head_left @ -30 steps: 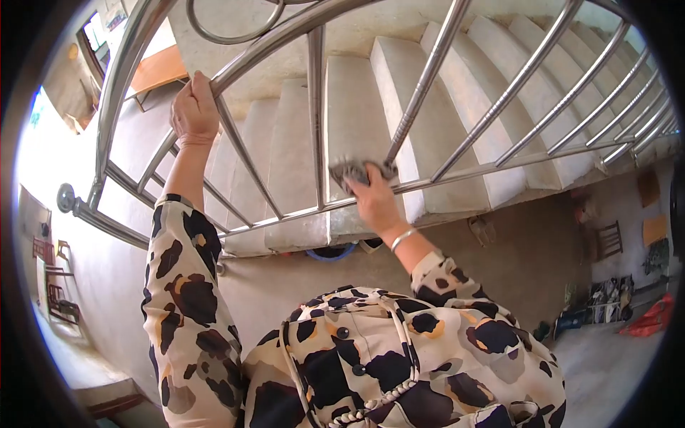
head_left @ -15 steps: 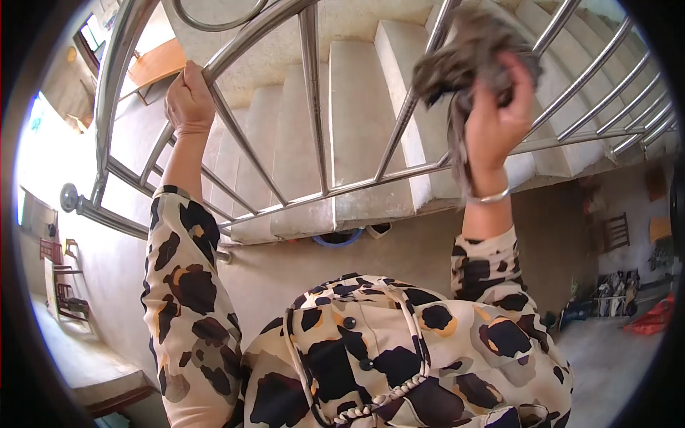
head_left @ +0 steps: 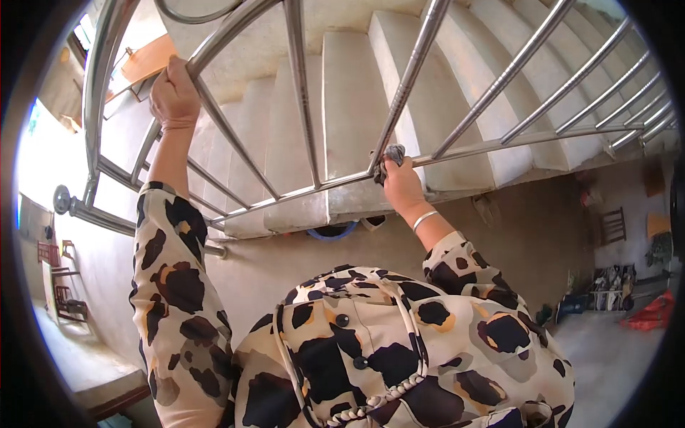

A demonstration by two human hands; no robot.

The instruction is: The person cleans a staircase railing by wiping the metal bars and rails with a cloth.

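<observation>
At the upper left my left hand [head_left: 175, 96] is closed around a bar of the metal railing [head_left: 300, 85]. My right hand [head_left: 403, 182] holds a bunched grey-brown cloth [head_left: 392, 155] against the railing, where an upright bar meets the lower rail. Part of the cloth is hidden behind the fingers. A silvery bangle [head_left: 424, 220] sits on my right wrist. Concrete steps [head_left: 349, 107] show behind the bars.
Below the steps a blue basin [head_left: 334, 230] stands on the lower floor. Chairs [head_left: 69, 303] are far left, a wooden table [head_left: 148, 59] is upper left, and a red bag [head_left: 651, 312] lies lower right.
The cloth was at the lower rail, then lifted up and right in my right hand, and is now back low at a bar's foot. My left hand keeps its hold on the railing.
</observation>
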